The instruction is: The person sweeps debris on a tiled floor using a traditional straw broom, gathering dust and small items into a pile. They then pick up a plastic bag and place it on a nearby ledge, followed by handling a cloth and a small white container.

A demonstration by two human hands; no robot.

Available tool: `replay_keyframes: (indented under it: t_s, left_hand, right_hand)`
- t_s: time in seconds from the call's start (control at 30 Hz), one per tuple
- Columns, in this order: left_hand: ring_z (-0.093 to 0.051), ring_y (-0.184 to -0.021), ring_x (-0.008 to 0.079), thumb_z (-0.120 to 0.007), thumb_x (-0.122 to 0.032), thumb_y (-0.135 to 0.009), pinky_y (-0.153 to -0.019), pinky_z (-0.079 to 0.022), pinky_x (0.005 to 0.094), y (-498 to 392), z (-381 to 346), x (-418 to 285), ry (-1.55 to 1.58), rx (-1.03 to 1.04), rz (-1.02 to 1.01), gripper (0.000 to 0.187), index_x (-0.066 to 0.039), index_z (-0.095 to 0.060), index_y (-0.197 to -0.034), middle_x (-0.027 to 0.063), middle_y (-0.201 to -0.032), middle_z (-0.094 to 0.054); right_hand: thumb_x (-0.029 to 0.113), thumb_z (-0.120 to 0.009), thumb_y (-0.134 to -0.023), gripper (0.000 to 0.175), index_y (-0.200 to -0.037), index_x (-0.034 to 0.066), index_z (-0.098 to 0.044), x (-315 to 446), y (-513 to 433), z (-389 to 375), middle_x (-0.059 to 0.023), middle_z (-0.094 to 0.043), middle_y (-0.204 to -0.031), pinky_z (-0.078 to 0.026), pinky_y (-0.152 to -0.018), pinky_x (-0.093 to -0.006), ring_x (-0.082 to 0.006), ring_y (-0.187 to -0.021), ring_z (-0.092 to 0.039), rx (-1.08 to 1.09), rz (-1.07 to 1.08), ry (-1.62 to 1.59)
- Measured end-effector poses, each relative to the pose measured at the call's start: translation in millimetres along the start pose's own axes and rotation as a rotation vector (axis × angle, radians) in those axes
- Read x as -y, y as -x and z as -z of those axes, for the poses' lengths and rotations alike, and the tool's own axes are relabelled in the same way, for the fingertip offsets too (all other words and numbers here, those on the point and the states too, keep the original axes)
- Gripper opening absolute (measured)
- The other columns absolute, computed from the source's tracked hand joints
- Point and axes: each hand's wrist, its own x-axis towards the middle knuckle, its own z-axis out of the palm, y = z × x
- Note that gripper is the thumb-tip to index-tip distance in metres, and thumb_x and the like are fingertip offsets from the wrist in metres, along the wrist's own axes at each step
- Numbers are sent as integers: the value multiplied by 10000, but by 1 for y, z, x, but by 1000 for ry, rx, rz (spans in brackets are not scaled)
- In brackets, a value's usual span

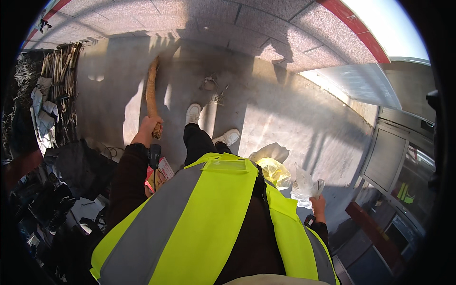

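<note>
In my left hand [151, 124] is a long, slightly curved stick of light brown wood [151, 89]. The fist closes near its lower end, and the rest points away from me over the concrete floor. My right hand [318, 205], out at my side, grips the top of a clear plastic bag [302, 187]. A yellow translucent plastic bag [274, 172] lies beside it, close to my vest; whether the two bags touch is unclear. What they hold cannot be told.
Bundled sticks [62, 76] with a pale quilted cloth [44, 110] lie at the left, above dark bags [82, 167]. A red printed box [162, 171] sits by my left forearm. Small debris [210, 84] lies past my shoes. A tiled wall [228, 21] stands ahead; a metal-framed door [384, 155] is right.
</note>
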Motion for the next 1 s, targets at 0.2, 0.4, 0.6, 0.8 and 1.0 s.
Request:
replay_keyframes:
  t_s: [0.2,0.4,0.6,0.8,1.0]
  left_hand:
    - [-535,-469,183,-594,-14,-660,-395,-424,305,-34,-71,31,-428,-4,48,229,16,-435,-822,82,-575,-507]
    - [-551,-530,220,-628,-36,-606,-433,-448,352,48,-141,68,-693,265,48,686,57,-200,-1133,153,-744,-503]
    - [-517,-453,180,-624,11,-582,-391,-438,315,77,-129,25,-390,379,20,483,6,-408,-1015,97,-684,-485]
    - [-539,-452,195,-650,0,-576,-375,-447,315,76,-72,14,-268,273,-44,387,11,-472,-919,102,-644,-523]
    - [-542,-490,173,-614,8,-628,-469,-508,291,15,-7,-40,-141,60,-94,261,-10,-494,-859,74,-674,-524]
  right_hand:
    - [93,-635,-612,297,-878,-31,-587,-48,3,7,-49,-595,-748,-425,-600,-301,-164,-649,-538,0,-45,-157]
    - [153,-637,-595,353,-900,-21,-600,-41,3,-12,-146,-633,-818,-452,-671,-332,-250,-738,-604,65,-100,-154]
    - [156,-625,-590,349,-882,-31,-601,-5,-15,-28,-149,-632,-786,-452,-671,-338,-240,-711,-600,35,12,-161]
    - [121,-613,-585,338,-884,-36,-600,1,-3,-30,-134,-631,-773,-452,-657,-330,-208,-703,-592,39,19,-224]
    - [113,-626,-595,349,-909,-37,-595,18,15,-20,-99,-621,-766,-443,-612,-313,-173,-661,-564,29,-123,-154]
